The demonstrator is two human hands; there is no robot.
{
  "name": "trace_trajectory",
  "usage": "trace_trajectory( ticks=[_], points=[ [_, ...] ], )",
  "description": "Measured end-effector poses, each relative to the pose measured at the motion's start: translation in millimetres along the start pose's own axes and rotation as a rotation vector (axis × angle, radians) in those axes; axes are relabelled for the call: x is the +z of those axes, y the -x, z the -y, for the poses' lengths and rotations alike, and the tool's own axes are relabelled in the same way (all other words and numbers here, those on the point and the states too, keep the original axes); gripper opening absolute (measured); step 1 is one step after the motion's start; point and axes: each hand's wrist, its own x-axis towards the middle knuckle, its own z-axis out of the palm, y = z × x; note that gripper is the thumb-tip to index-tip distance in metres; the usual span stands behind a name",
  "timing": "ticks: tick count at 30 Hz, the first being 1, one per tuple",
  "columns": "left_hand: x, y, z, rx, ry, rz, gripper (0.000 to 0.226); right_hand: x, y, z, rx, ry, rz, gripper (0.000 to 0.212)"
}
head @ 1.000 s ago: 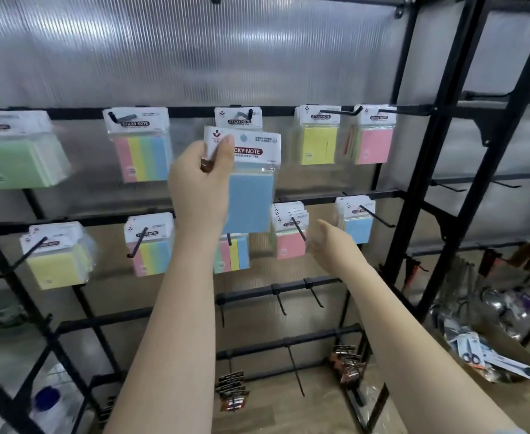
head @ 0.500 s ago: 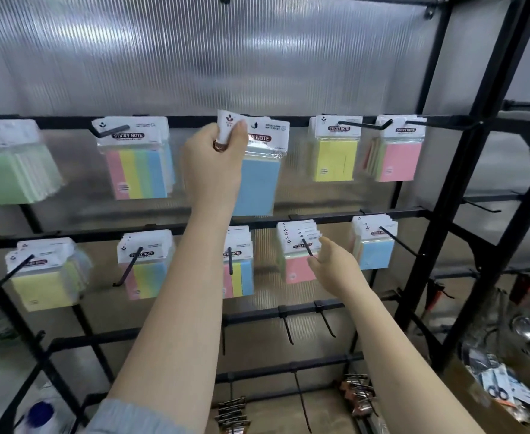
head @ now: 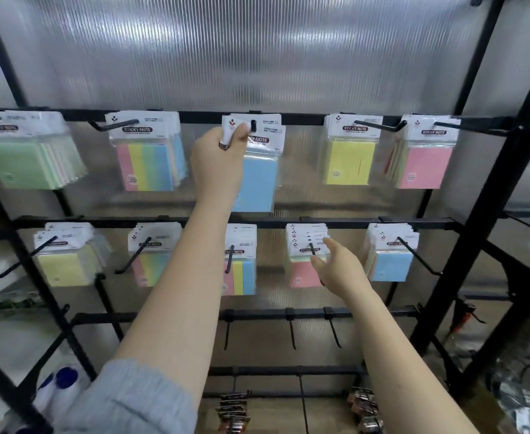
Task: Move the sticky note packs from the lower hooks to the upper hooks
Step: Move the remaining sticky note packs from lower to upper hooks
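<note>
Since 1 s ago we see the blue pack (head: 259, 180) go up onto the upper hook (head: 253, 125) at rack (head: 492, 189) center, card hole now over the tip. Our left hand (head: 218, 161) pinches its card's top-left corner w/ thumb and fingers. Our right hand (head: 335, 267), fingers loosely spread, holding nothing, reaches the pink pack (head: 304, 270) on a lower hook (head: 312, 247), just touching its front.

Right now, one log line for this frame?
left hand pinches blue pack on upper hook | right hand open at pink pack
</note>
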Motion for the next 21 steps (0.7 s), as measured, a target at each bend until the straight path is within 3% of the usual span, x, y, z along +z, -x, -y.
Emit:
trace_trajectory(
  ticks=[16, 21],
  points=[
    [28.3, -44.5, 18.3, -0.21, -0.192, -0.036, 0.05, 0.8, -27.3, -3.0, 0.025, -0.055, 0.008, 0.056],
    [24.8, -33.7, 20.1, -0.246, -0.161, -0.094, 0.022, 8.0, -35.2, -11.1, 0.071, -0.09, -0.006, 0.04]
  ],
)
